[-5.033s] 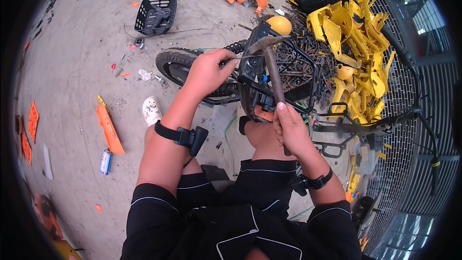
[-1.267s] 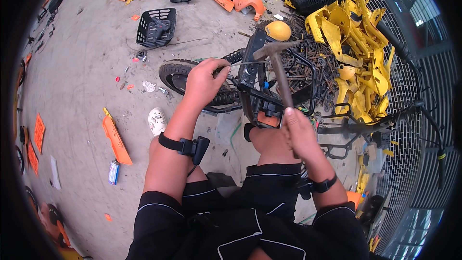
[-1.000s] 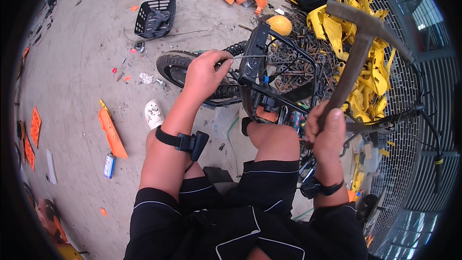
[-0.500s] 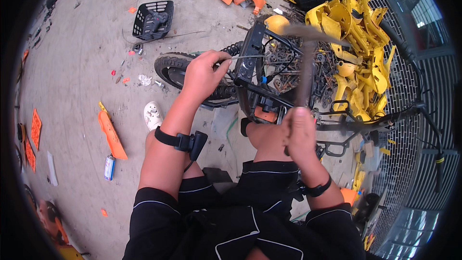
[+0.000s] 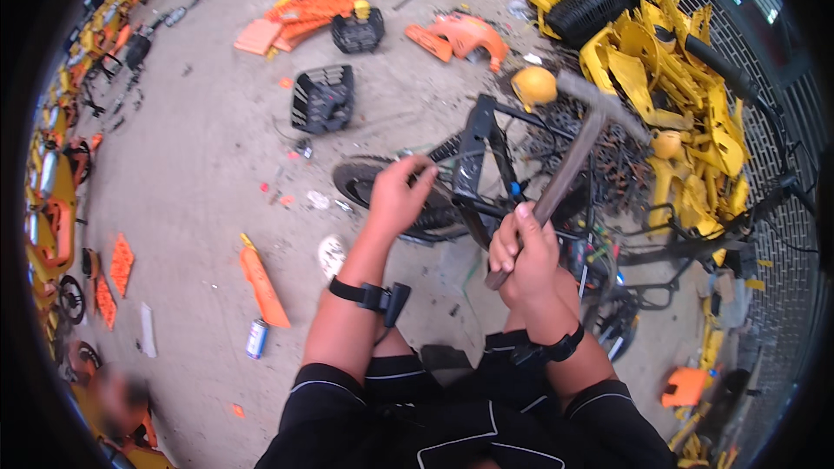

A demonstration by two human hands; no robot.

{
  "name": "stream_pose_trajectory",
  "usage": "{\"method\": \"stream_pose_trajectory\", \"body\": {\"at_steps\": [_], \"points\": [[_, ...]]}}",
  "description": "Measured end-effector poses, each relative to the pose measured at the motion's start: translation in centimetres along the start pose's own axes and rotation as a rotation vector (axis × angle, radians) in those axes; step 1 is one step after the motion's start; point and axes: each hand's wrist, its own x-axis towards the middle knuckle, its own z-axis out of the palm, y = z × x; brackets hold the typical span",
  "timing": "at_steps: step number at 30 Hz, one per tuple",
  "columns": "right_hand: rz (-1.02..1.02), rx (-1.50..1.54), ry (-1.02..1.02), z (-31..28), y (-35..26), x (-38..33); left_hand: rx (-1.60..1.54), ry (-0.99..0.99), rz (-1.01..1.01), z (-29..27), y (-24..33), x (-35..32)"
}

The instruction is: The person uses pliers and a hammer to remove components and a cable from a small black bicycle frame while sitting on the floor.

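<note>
My right hand is wrapped round the dark handle of a hammer, whose metal head is raised over the far right side of a stripped black scooter frame. Beside the frame's left edge, my left hand pinches a thin grey metal rod. The rod points right toward the frame's upper end; motion blur hides whether its tip touches. A black knobbly tyre sits just left of that hand and partly behind it.
Broken yellow panels are heaped at the far right, beside a pile of rusty metal parts. A black basket, an orange fender and a spray can lie on the floor. Orange and yellow scooters line the left.
The view has shifted, so the scene sits lower and further right. The hammer has tilted to the right in my right hand. My left hand keeps its place beside the frame.
</note>
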Motion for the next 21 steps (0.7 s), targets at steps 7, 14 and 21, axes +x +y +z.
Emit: {"method": "stream_pose_trajectory", "body": {"at_steps": [7, 14, 21], "points": [[0.147, -0.084, 0.19, -2.2, 7.5, -2.4, 0.047, 0.049, -0.16, -0.6, -3.1, -1.9], [0.13, -0.095, 0.126, -3.3, 7.6, -2.8, 0.111, 0.104, -0.187, -0.2, -3.1, -3.5], [0.116, -0.057, 0.023, -4.7, 8.8, -1.2, -0.009, 0.191, -0.118, 1.8, 4.7, -3.7]]}}
